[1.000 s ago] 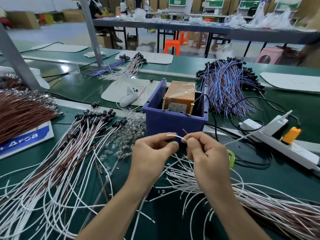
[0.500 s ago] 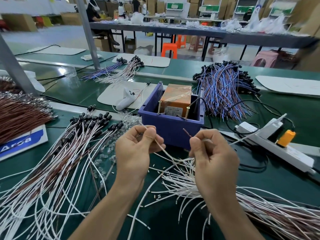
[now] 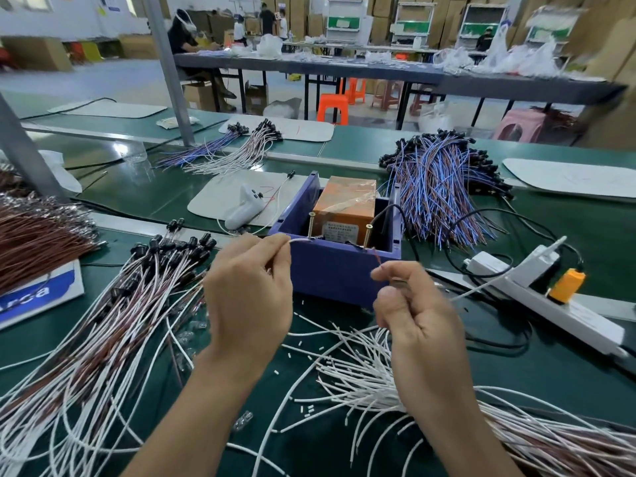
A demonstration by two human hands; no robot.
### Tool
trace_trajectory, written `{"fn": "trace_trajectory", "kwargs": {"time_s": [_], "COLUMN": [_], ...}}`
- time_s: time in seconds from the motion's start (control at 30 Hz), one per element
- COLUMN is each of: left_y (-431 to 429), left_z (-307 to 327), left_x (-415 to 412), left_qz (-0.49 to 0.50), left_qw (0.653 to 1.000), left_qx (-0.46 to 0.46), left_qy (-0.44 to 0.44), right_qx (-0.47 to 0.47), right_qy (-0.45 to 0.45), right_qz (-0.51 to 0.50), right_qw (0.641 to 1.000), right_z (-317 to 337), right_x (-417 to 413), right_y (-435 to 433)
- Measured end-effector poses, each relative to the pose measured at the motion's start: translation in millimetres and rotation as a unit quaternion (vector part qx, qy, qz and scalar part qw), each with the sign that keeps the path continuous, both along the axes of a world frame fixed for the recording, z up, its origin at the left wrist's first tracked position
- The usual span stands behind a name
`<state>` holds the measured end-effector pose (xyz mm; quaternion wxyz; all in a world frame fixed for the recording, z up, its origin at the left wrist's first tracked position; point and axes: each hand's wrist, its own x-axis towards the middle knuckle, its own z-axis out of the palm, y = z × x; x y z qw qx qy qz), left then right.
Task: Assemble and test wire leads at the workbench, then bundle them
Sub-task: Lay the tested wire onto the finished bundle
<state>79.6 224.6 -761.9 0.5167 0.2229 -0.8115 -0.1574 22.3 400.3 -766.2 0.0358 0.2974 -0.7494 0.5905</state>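
Two wire tips have to meet two contacts, and that is where I could slip. My left hand (image 3: 249, 290) pinches a thin white-sleeved wire end (image 3: 299, 239) between thumb and forefinger. Its tip lies at the left brass screw (image 3: 311, 225), which stands on the rim of the purple plastic box (image 3: 330, 273); I cannot tell whether it truly touches. My right hand (image 3: 418, 321) curls its fingers round a reddish-brown wire end (image 3: 378, 259), whose tip sits just below the right brass screw (image 3: 368, 235), seemingly apart from it.

The wire is springy and the screws are slim, so I judge a tip could skid off and make a good lead read as a bad one. My fingertips sit close to the bare tips. The screws look wired to the orange taped block (image 3: 346, 204) inside the box, so a careless touch might sting if it is powered. The slack runs down behind my hands, hidden, toward the pile of loose white leads (image 3: 361, 376) on the green surface (image 3: 516, 366). A tug could snag that pile and drag strands toward the black-capped leads (image 3: 137, 287) on my left, mixing the batches.
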Motion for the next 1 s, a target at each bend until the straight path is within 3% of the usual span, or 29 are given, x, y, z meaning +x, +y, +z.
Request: {"fn": "trace_trajectory", "kwargs": {"time_s": [0.37,0.7,1.0], "left_y": [-8,-6,-5], "left_z": [-7,-8,-12], "left_x": [-8,-12,-13], "left_qz": [-0.014,-0.014,0.008], "left_qw": [0.999,0.998,0.996], "left_qx": [0.032,0.055,0.076], "left_qy": [0.013,0.04,0.052], "right_qx": [0.055,0.077,0.071], "right_qy": [0.065,0.033,0.056], "right_qz": [0.003,0.008,-0.053], "right_qw": [0.996,0.996,0.994], "right_z": [32,37,37], "right_x": [-29,-54,-53], "right_y": [-10,-4,-4]}}
